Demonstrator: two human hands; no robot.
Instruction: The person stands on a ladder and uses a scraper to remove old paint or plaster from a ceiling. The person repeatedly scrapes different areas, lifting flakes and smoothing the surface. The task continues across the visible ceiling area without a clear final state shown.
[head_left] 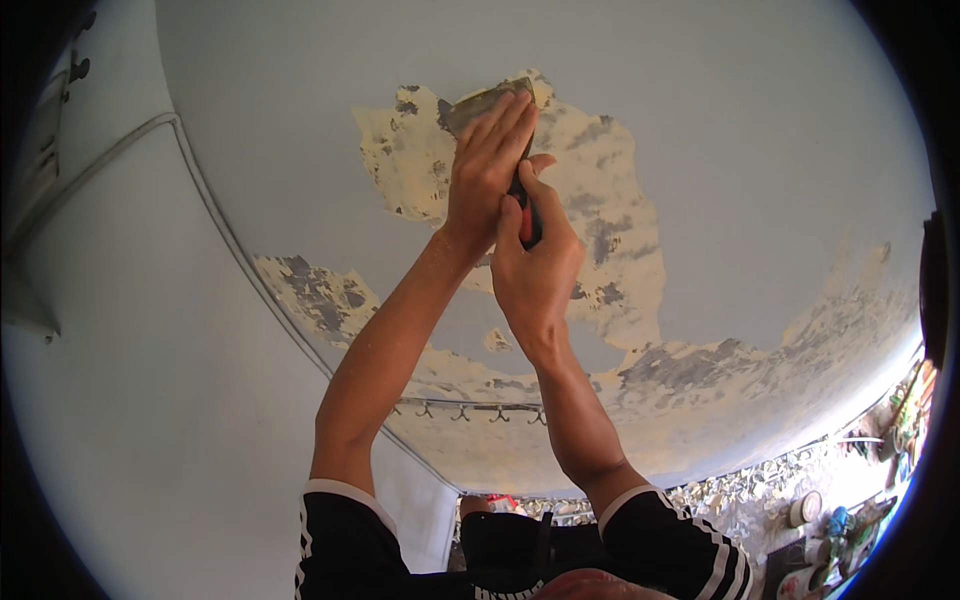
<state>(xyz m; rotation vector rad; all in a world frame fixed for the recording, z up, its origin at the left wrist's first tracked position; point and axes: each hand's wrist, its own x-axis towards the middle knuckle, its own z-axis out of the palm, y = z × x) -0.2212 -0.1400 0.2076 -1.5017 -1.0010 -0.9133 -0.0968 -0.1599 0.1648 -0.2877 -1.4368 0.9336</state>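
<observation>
A wide scraper lies with its dark, stained metal blade against the grey wall. Its black and red handle is gripped by my right hand, fingers wrapped round it and thumb along the side. My left hand presses on the blade from above, its fingers stretched out flat and close together. Around the blade, the grey paint is gone and a cream-yellow patch with dark smudges is bare. Part of the handle is hidden behind my hands.
A row of metal hooks runs along the wall below my forearms. A cable follows the corner with the pale wall at left. Paint flakes litter the floor, with cans and other clutter at lower right.
</observation>
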